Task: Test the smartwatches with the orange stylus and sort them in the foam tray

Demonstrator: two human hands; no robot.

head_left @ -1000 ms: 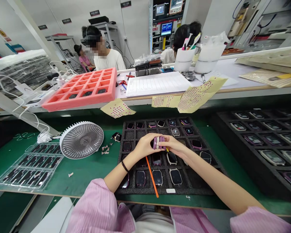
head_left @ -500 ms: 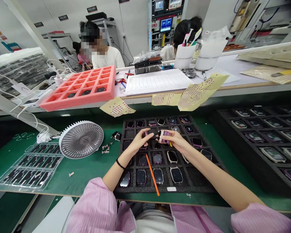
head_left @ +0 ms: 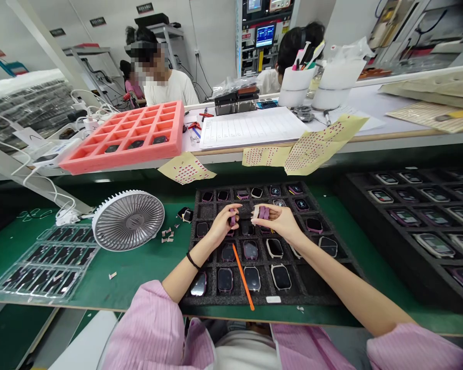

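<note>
Over the black foam tray (head_left: 312, 277), my left hand (head_left: 219, 226) pinches a small purple piece (head_left: 232, 218), which looks like a watch frame. Its shape is partly hidden by the fingers. To its right, my right hand (head_left: 282, 224) is closed around several purple and white watch frames (head_left: 263, 212) held side by side. Smartwatch bodies with dark screens lie in the tray's compartments, among them a white-rimmed watch (head_left: 281, 278). An orange stick (head_left: 244, 277) rests across the tray, its lower end reaching over the front edge.
A round fan (head_left: 128, 221) stands left of the tray, with small scraps (head_left: 167, 235) beside it. Farther left lies a clear plastic tray (head_left: 42, 267) of dark parts. Another black foam tray (head_left: 393, 257) of watches sits at right. A pink foam tray (head_left: 119, 163) occupies the shelf.
My hands have moved slightly apart, and the left fingers have turned up around the purple piece. The right hand has rotated, showing the frames more from the side.
</note>
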